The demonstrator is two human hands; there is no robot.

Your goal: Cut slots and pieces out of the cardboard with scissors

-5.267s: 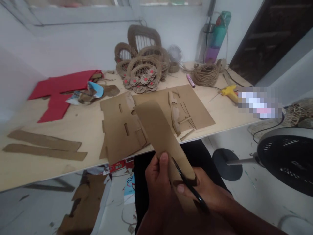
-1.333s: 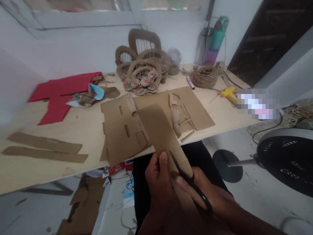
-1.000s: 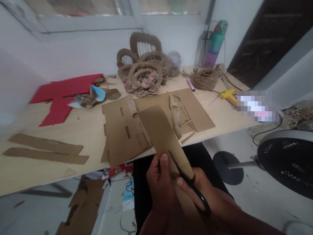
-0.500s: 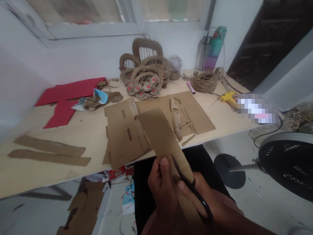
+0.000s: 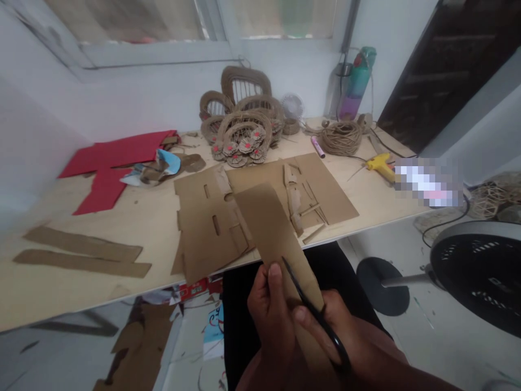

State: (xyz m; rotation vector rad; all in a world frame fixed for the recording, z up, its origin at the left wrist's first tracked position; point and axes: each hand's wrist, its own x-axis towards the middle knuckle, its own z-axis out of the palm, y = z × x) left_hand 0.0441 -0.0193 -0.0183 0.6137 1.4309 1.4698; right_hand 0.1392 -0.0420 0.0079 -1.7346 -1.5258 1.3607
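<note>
My left hand point(image 5: 268, 315) is closed on the near end of a long brown cardboard strip point(image 5: 271, 231), thumb on top, holding it out over the table's front edge. My right hand point(image 5: 345, 342) grips black scissors point(image 5: 315, 315), fingers through the loops. The blades lie on the strip just right of my left thumb, pointing up along it. The strip's lower end is hidden behind both hands.
The wooden table point(image 5: 142, 217) carries flat cardboard sheets point(image 5: 211, 222), two cut strips point(image 5: 81, 255) at the left, red paper point(image 5: 109, 160), woven twine baskets point(image 5: 242, 125), a twine coil point(image 5: 342, 137) and a yellow glue gun point(image 5: 380, 164). A fan point(image 5: 476, 277) stands on the floor at right.
The scissors' blades have crept a little farther up the strip. The view has tilted up slightly, so the table sits lower in the picture. Both hands keep their hold.
</note>
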